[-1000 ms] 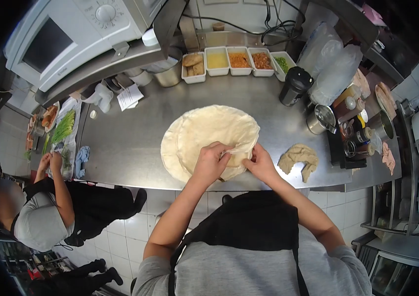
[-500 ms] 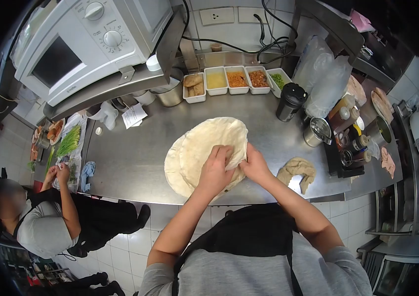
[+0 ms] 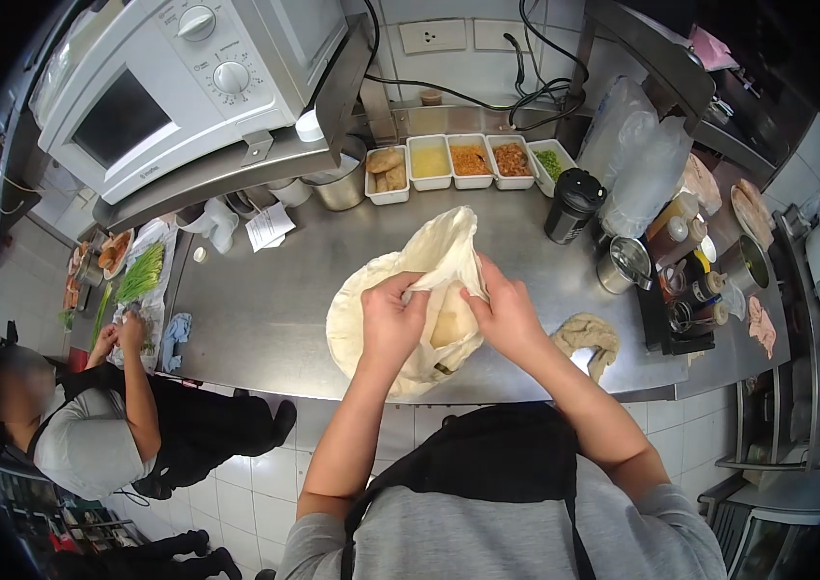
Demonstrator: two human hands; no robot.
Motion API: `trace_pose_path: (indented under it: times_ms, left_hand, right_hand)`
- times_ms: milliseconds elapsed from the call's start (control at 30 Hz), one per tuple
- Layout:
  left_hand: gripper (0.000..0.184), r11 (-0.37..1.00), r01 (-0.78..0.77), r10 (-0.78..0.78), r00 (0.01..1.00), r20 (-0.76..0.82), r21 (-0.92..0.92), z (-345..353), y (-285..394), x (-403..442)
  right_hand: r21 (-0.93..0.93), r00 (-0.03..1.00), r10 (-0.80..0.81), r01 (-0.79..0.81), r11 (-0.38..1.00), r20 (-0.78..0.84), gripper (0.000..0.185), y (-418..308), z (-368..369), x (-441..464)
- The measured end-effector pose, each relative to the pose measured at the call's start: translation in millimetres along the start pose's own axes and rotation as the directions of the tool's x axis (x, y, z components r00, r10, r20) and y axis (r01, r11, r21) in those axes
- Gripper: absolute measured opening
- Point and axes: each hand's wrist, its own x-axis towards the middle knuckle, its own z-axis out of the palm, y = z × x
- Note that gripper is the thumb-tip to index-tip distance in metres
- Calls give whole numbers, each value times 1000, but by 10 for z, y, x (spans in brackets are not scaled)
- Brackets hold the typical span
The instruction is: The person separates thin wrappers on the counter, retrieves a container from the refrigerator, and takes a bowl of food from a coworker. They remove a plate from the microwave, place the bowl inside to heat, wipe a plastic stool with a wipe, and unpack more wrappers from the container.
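A large, pale, soft round flatbread is lifted and folded up between my hands over the steel worktop. My left hand pinches its raised edge, thumb pressed against the fingers. On the opposite side, my right hand grips another part of that edge, so the sheet gapes open between them. Beneath lies a second pale round, flat near the front edge of the worktop. A small dark patch shows low on the folded sheet, too small to make out.
White trays of toppings line the back, beside a black lidded cup. A crumpled cloth lies right of my hands, near a caddy of bottles. At left, a co-worker handles something near green stalks.
The upper flatbread, which lay nearly flat, is now pulled up and spread open. My left hand has shifted left, away from the right one, and my view has moved slightly.
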Motion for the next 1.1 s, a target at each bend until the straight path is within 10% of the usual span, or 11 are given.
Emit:
trace_pose_path:
  times_ms: [200,433,633,733,933,1100]
  left_hand:
    - [17,903,297,-283,955,91,-310,-110,-115,1]
    - [21,999,-53,52,998,19,12,-146,217,140]
    - [12,983,-152,149,988,30,100,-104,319,123]
    - [12,979,-157,159,987,-4,128,-77,336,123]
    - [17,993,-65,75,991,-107,102,-140,195,138]
    - [24,981,83,-91,995,-37,-176,-150,17,183]
  right_hand:
    - [176,990,126,-137,975,69,19,59,5,-4]
    - [26,978,-12,7,1000,206,14,-177,-17,65]
    - [-87,991,-101,93,992,-91,26,-324,112,131]
    - [-248,987,139,-117,962,75,38,-411,43,227]
    - [-25,995,-14,12,1000,-101,33,-142,131,247]
    - [175,994,92,-102,979,65,21,-162,89,270]
